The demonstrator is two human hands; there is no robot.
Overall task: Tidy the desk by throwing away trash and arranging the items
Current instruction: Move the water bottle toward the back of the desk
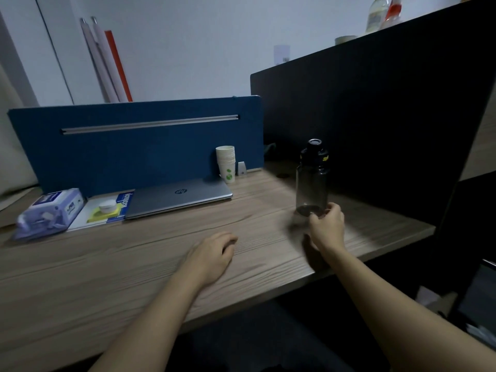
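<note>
While the right hand (326,227) pinches the bottle (312,178) at its base, upright near the desk's (134,264) right end, the left hand (214,255) rests loosely curled, holding nothing. Smoky hard plastic, seemingly empty, so probably light and rigid; its smooth wall looks slippery. A mid-body grasp would be steadier. Woodgrain desktop; stacked paper cups (226,162) stand behind.

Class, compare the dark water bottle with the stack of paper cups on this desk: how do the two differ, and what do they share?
The water bottle is dark, see-through and capped; the stack of paper cups is pale, opaque and open-topped. The water bottle stands toward the desk's right with the right hand at its base; the cups stand untouched against the blue divider. The bottle looks taller. Both stand upright on the desk.
</note>
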